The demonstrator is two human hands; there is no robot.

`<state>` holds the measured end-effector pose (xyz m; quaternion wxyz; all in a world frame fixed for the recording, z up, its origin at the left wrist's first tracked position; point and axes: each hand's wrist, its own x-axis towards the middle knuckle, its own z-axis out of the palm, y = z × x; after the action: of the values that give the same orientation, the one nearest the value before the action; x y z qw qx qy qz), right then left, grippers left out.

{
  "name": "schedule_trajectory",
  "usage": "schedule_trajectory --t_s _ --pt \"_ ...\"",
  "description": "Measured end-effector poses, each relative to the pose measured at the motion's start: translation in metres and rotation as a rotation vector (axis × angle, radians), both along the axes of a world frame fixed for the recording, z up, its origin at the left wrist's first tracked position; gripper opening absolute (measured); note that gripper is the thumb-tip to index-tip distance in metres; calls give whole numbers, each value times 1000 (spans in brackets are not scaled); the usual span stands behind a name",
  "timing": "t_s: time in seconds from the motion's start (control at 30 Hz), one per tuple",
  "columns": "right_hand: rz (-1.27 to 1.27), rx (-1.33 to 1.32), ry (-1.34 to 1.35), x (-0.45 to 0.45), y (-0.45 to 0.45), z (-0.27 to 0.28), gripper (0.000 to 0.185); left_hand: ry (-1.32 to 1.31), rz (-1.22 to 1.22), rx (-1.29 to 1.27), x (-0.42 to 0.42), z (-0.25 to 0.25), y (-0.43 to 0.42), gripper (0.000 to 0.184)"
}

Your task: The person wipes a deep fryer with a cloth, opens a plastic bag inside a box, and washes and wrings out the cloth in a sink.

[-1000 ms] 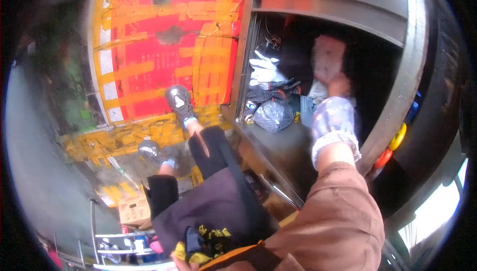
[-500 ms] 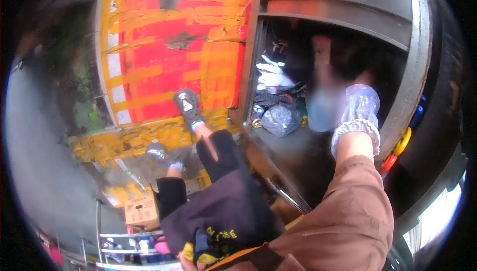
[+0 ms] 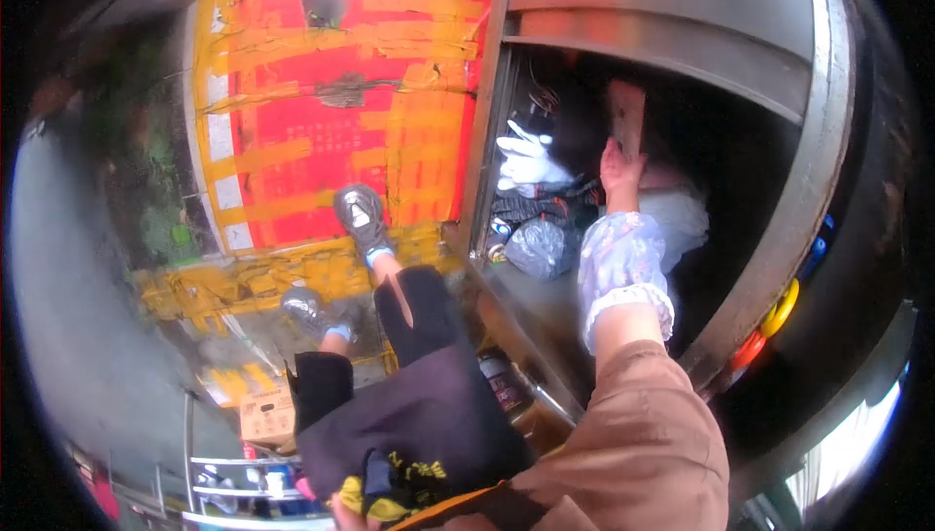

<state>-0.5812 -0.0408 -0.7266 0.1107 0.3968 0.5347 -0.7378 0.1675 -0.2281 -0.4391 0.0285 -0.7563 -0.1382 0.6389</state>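
Note:
My right hand [image 3: 620, 172] reaches into a dark metal compartment [image 3: 555, 292], its fingers against the lower end of a flat, pale brown piece [image 3: 626, 117]. A floral sleeve cover wraps the wrist. A whitish translucent bag [image 3: 677, 224] lies just right of that wrist. Left of the hand are white gloves [image 3: 526, 156], dark gloves [image 3: 536, 202] and a tied grey plastic bag [image 3: 541, 246]. At the bottom edge, my left hand [image 3: 349, 513] is partly visible, its fingers around a black and yellow glove [image 3: 378, 492] near my lap.
Red board with orange tape [image 3: 312, 132] covers the floor beyond my shoes [image 3: 360, 214]. A cardboard box [image 3: 268, 416] stands by a metal rack [image 3: 258, 521] at the lower left. Yellow and red rings [image 3: 781, 309] hang at the compartment's right edge.
My right hand has moved left from the compartment's right side to the flat piece, which has come into sharper view. The whitish bag now lies right of the wrist. The left hand stays low.

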Motion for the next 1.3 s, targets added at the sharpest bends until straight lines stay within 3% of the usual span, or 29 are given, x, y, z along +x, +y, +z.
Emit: schedule_trajectory --t_s 0.07,0.1,0.17,0.27,0.5,0.63,0.67,0.7,0.73,0.77,0.8,0.87,0.93,1.03,1.13,1.2,1.23,1.3 --pt "-158 -9 -3 -20 -17 -10 61 8 1 -22 1 -3 -1 48" --pt "-10 167 183 -26 -26 -16 56 15 3 -28 2 -6 -2 48" --pt "-311 22 122 -37 -39 5 46 30 -18 -43 9 -5 -8 48" --pt "-423 -47 136 -40 -54 31 44 68 -48 -60 15 -2 -11 48" --pt "-466 -192 126 58 -65 69 46 103 -83 33 31 12 -27 46" --pt "-335 -121 25 159 -94 115 52 415 -385 -264 6 13 -43 32" --pt "-369 -126 -16 178 -105 133 52 435 -557 -263 -46 33 -71 28" --pt "-331 -162 -43 196 -99 136 51 491 -452 -264 -79 49 -86 30" --pt "-323 -146 -64 215 -98 140 49 473 -614 -202 -86 39 -90 36" --pt "-303 -140 -86 235 -102 150 47 636 -764 -348 -87 26 -91 40" --pt "-270 -161 -104 255 -96 150 42 756 -1062 -649 -117 27 -105 38" --pt "-198 -145 -98 299 -83 143 27 823 -1275 -869 -144 5 -113 26" --pt "-94 -113 -137 339 -85 161 21 628 -1568 -918 -201 16 -130 25" --pt "11 3 -228 389 -84 198 19 521 -1819 -928 -270 22 -145 55" --pt "157 0 -326 421 -103 259 17 527 -2055 -756 -312 23 -148 84" --pt "268 -67 -389 443 -97 272 16 567 -2044 -633 -314 31 -150 92" --pt "323 -102 -417 452 -94 277 16 553 -1975 -743 -297 20 -145 93" --pt "408 -140 -444 468 -99 281 15 482 -1937 -600 -265 11 -149 87"
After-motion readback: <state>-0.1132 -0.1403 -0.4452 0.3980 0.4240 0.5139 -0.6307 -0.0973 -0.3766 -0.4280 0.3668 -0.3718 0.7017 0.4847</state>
